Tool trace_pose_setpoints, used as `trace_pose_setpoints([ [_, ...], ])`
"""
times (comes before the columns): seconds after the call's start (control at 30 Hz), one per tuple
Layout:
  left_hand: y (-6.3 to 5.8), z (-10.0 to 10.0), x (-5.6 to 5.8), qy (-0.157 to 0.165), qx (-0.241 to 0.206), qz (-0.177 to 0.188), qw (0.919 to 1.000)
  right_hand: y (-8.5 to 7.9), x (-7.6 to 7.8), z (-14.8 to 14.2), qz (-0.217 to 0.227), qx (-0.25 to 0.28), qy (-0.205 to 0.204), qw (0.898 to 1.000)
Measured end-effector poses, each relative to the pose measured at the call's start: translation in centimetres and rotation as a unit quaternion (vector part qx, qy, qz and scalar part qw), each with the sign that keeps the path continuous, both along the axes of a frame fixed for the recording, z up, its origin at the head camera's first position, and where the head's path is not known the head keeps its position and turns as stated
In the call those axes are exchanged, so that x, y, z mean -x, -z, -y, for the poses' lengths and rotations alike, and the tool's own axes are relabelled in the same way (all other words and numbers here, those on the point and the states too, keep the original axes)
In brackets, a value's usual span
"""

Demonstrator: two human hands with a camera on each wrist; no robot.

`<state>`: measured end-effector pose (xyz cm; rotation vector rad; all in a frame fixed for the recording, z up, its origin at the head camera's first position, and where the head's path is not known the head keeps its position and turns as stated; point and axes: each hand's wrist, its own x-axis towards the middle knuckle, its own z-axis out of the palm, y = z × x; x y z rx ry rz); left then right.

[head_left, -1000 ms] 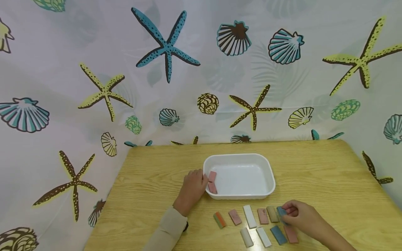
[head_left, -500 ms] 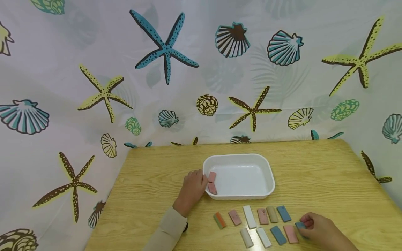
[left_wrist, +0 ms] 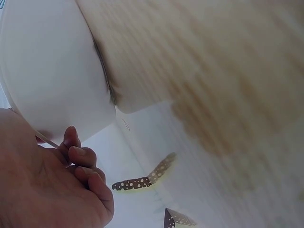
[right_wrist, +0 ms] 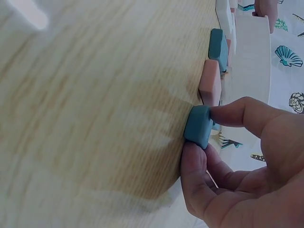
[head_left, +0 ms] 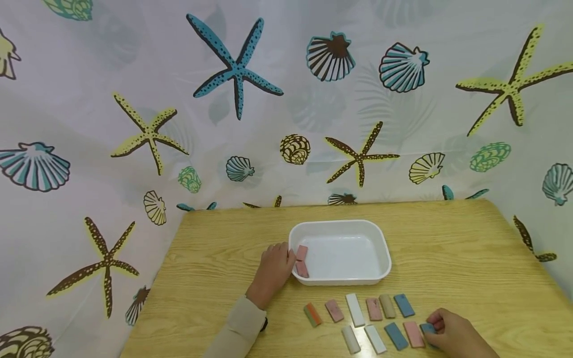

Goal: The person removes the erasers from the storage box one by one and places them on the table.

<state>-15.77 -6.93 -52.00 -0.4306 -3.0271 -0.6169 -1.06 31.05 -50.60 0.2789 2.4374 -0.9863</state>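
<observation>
My right hand (head_left: 456, 335) pinches a blue eraser (right_wrist: 198, 126) between thumb and fingers, low at the table. That eraser is at the right end of the front row, close beside a pink eraser (head_left: 414, 334). My left hand (head_left: 275, 266) grips the left rim of a white plastic tub (head_left: 385, 258), fingers curled against its outside in the left wrist view. Two pink erasers (head_left: 302, 252) lie inside the tub at its left end. In the back row, another blue eraser (head_left: 404, 305) lies next to a tan eraser (head_left: 387, 306).
More erasers lie in front of the tub: a white one (head_left: 355, 310), a striped orange and green one (head_left: 313, 314), and several others in two loose rows. A curtain printed with starfish and shells (head_left: 268, 174) encloses the wooden table (head_left: 215, 243) at the back and sides.
My right hand has moved right and toward the front, from the back-row blue eraser to the blue one at the row's end, which has shifted slightly. My left hand stays at the rim.
</observation>
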Motion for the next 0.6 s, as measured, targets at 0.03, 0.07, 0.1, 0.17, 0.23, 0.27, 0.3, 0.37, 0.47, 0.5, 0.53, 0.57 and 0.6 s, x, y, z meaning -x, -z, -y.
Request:
trace_pose_setpoints([
  [0.03, 0.1, 0.1, 0.0, 0.001, 0.000, 0.000, 1.0000, 0.1, -0.1, 0.1, 0.001, 0.001, 0.003, 1.000],
  [0.07, 0.1, 0.2, -0.1, 0.002, 0.001, -0.002, 1.0000, 0.1, -0.2, 0.2, 0.001, 0.003, 0.005, 1.000],
  [0.1, 0.2, 0.2, -0.1, 0.003, 0.002, -0.003, 1.0000, 0.3, -0.4, 0.3, 0.000, 0.003, 0.004, 1.000],
  [0.17, 0.3, 0.2, -0.1, 0.003, 0.001, -0.004, 1.0000, 0.3, -0.4, 0.2, -0.002, 0.000, 0.002, 1.000],
  [0.23, 0.3, 0.3, -0.1, 0.003, -0.001, -0.005, 1.0000, 0.3, -0.4, 0.2, -0.003, -0.001, 0.002, 1.000],
  [0.27, 0.3, 0.3, -0.1, 0.003, -0.001, -0.005, 1.0000, 0.3, -0.4, 0.2, -0.004, -0.003, 0.000, 1.000],
  [0.3, 0.3, 0.3, -0.1, 0.002, -0.002, -0.005, 1.0000, 0.2, -0.4, 0.2, -0.005, -0.004, -0.002, 1.000],
  [0.37, 0.3, 0.3, -0.1, 0.002, -0.004, -0.005, 1.0000, 0.1, -0.3, 0.3, 0.001, -0.005, 0.001, 1.000],
  [0.47, 0.2, 0.3, -0.2, 0.001, -0.005, -0.004, 1.0000, -0.5, 0.0, 0.4, 0.005, -0.002, -0.021, 1.000],
  [0.5, 0.2, 0.3, -0.2, 0.001, -0.005, -0.003, 1.0000, -0.8, 0.1, 0.5, 0.006, -0.003, -0.027, 1.000],
  [0.53, 0.2, 0.3, -0.2, 0.001, -0.006, -0.002, 1.0000, -1.3, 0.3, 0.6, 0.000, -0.004, -0.036, 0.999],
  [0.57, 0.1, 0.2, -0.2, 0.002, -0.008, -0.001, 1.0000, -1.9, 0.6, 0.8, -0.016, -0.011, -0.044, 0.999],
  [0.6, 0.1, 0.2, -0.2, 0.003, -0.010, -0.001, 0.9999, -2.5, 0.9, 1.0, -0.036, -0.017, -0.051, 0.998],
])
